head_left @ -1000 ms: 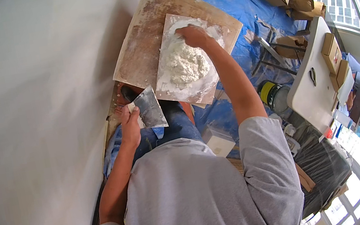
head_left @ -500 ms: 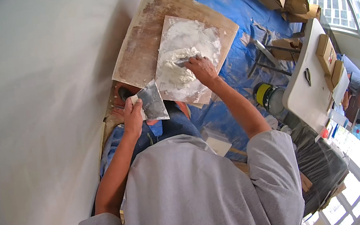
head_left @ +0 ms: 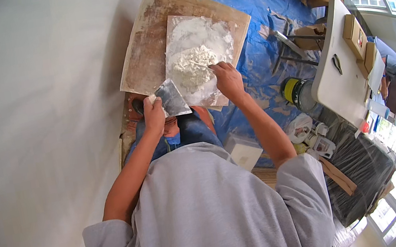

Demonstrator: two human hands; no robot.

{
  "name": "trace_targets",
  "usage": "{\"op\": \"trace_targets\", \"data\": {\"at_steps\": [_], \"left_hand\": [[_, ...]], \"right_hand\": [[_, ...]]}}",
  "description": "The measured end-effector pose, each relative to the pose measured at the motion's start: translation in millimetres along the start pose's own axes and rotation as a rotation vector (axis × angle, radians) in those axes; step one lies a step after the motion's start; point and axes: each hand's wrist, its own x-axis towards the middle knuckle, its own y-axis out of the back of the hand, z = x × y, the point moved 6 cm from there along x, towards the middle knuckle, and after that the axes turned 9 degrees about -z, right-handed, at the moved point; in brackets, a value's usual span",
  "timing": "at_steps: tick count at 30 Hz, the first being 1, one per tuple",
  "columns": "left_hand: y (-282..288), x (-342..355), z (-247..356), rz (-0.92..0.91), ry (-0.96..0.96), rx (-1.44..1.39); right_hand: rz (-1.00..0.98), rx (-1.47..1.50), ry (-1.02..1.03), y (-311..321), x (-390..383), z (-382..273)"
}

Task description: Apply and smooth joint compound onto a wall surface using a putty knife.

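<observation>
My left hand (head_left: 154, 118) is closed around the handle end of a wide scraper (head_left: 173, 99), its flat grey metal blade beside the lower left edge of a board (head_left: 216, 101). A lumpy heap of white plaster (head_left: 193, 65) sits mid-board, with a thin white smear beyond it. At the heap's right side, my right hand (head_left: 230, 84) grips a putty knife (head_left: 211, 68). Its handle is hidden in my fingers, and little of the blade shows. Beneath the smaller board lies a larger, stained brown board (head_left: 141, 54).
A white wall (head_left: 49, 123) rises close on my left. Blue sheeting (head_left: 259, 81) covers the floor. To the right stand a bucket (head_left: 299, 94) and a white table (head_left: 334, 83) with pliers (head_left: 337, 64) and boxes. Another person (head_left: 393, 62) is beyond the table.
My right hand has drawn the putty knife from the top of the plaster to its right side. My left hand has brought the scraper up closer to the board. The view has shifted slightly.
</observation>
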Motion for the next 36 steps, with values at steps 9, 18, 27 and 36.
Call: {"op": "trace_targets", "data": {"at_steps": [9, 18, 27, 36], "left_hand": [[-82, 8, -16, -0.077, 0.504, -0.356], [-104, 5, 8, -0.220, 0.414, -0.498], [-91, 15, 9, -0.238, 0.464, -0.641], [-92, -3, 11, -0.519, 0.676, -0.708]], "right_hand": [[0.271, 0.694, -0.350, 5, -99, -37], [0.392, 0.311, 0.065, 28, -113, -74], [0.226, 0.132, -0.049, 18, -112, -31], [0.288, 1.616, -0.448, -5, -76, 30]]}}
